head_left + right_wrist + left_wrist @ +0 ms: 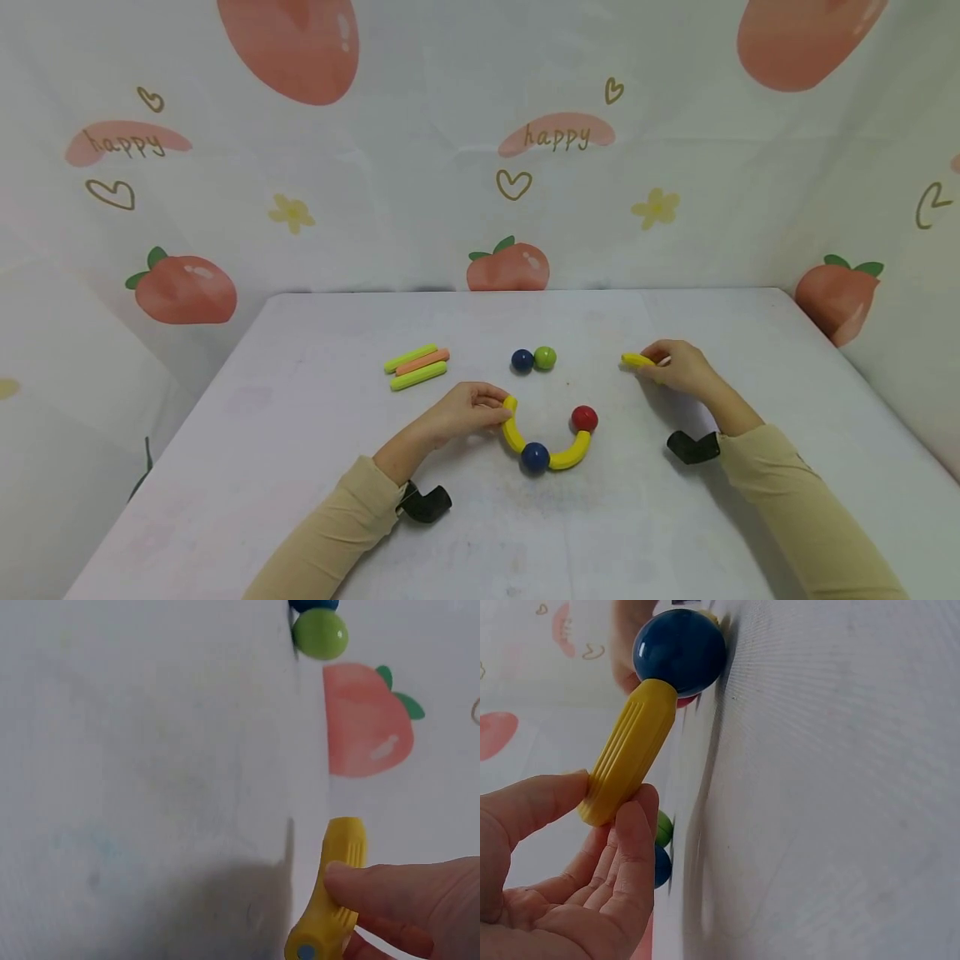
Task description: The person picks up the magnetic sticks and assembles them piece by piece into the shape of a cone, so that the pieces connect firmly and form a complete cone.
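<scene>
My left hand pinches the free end of a curved yellow rod between thumb and fingers. That rod's other end meets a dark blue ball. From the ball a second curved yellow rod runs to a red ball, so the joined pieces form a U. In the left wrist view the held rod shows grooves along its side. Off to the right, my right hand holds another curved yellow rod. A small blue-grey disc shows on that rod's end in the right wrist view.
Behind the U, a dark blue ball and a green ball lie side by side. Further left are two yellow-green straight rods with an orange rod between them. A printed curtain hangs behind the white table.
</scene>
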